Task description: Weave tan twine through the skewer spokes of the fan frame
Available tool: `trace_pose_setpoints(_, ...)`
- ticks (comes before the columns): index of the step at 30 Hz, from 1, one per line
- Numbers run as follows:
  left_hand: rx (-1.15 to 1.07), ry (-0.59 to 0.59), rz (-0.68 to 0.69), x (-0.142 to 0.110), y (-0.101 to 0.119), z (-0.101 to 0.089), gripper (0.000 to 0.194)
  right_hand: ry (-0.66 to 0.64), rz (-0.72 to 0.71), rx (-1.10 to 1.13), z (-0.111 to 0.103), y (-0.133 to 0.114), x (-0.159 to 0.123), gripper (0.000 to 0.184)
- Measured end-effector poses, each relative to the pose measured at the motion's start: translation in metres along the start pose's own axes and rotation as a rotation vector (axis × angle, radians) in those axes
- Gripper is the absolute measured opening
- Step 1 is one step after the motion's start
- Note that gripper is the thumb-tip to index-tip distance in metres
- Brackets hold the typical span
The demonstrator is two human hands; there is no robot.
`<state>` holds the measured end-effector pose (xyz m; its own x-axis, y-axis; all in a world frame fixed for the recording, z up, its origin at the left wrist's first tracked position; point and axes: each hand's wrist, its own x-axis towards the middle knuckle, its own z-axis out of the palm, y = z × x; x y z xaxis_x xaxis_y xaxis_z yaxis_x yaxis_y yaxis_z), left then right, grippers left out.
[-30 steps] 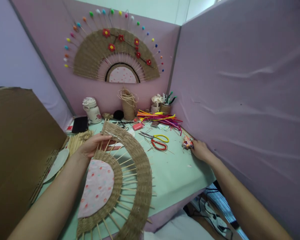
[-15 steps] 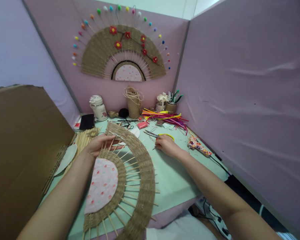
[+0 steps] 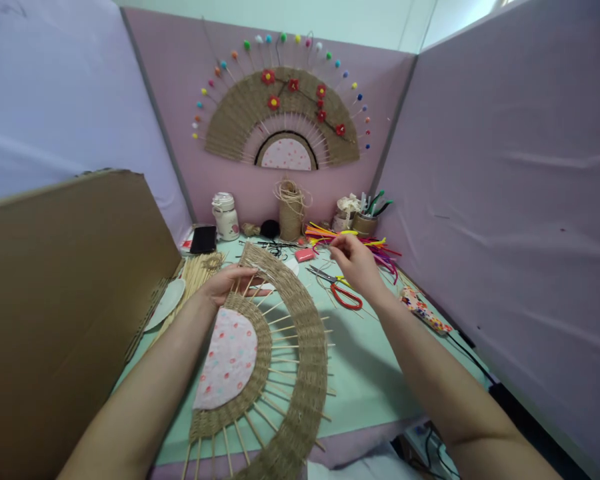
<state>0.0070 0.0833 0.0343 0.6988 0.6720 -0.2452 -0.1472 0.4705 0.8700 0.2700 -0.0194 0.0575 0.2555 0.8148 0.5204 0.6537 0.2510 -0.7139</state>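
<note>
A half-round woven jute fan with wooden spokes and a pink dotted fabric centre lies on the mint-green table. My left hand rests on its upper end, fingers spread flat over the spokes. My right hand is raised above the table near the scissors, fingers pinched together; whether they hold anything I cannot make out. The colourful pipe cleaners lie just behind it.
A brown cardboard sheet stands at the left. A finished fan hangs on the back wall. A twine spool, white jar, black box, pen cup, bamboo sticks and patterned glue gun are on the table.
My right hand left the glue gun at the right, passed over the scissors and rose toward the pipe cleaners. The view swung left. My left hand stayed on the fan.
</note>
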Motion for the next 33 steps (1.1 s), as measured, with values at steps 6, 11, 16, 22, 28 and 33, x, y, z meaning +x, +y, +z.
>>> trace_pose_setpoints(6, -0.006, -0.043, 0.048, -0.007, 0.002, 0.002, 0.022, -0.042, -0.143, 0.076, 0.045, -0.022, 0.006, 0.017)
trace_pose_setpoints(11, -0.022, -0.065, 0.058, -0.011, 0.004, 0.003, 0.022, 0.03, -0.285, -0.045, 0.066, -0.029, 0.001, 0.019)
trace_pose_setpoints(16, -0.007, -0.057, 0.069, -0.014, 0.006, 0.005, 0.022, 0.056, -0.331, -0.063, 0.075, -0.029, -0.005, 0.017)
trace_pose_setpoints(22, -0.009, -0.071, 0.066, -0.014, 0.006, 0.003, 0.025, 0.091, -0.356, -0.049, 0.079, -0.025, -0.007, 0.014)
trace_pose_setpoints(28, 0.009, -0.074, 0.059, -0.014, 0.007, 0.004, 0.029, 0.064, -0.347, -0.092, 0.077, -0.025, -0.006, 0.011)
trace_pose_setpoints(33, 0.02, -0.081, 0.061, -0.013, 0.006, 0.003, 0.029, 0.037, -0.359, -0.113, 0.076, -0.026, -0.007, 0.011)
